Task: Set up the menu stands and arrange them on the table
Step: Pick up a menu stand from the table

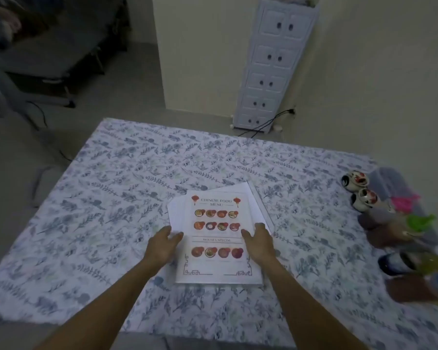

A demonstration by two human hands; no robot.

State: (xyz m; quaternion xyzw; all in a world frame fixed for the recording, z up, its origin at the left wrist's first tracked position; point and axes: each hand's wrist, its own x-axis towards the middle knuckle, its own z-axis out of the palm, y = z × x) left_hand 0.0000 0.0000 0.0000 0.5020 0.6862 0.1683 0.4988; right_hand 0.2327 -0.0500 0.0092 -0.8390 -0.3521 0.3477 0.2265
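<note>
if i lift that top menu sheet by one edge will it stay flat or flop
Probably flop: the top menu sheet looks thin and lies flat on the stack of papers. It likely slides easily, since the sheets under it are already fanned askew. It seems light; the left hand and right hand flank it with spread fingers.

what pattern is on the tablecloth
White tablecloth with blue-grey leaf sprigs, seen in the head view.

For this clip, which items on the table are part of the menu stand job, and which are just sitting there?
Part of the job:
menu sheet, topmost, with the left hand and right hand at its edges
white sheets stacked under it

Just lying about:
two small painted jars
blurred bottles and containers at the right edge
floral tablecloth
</note>
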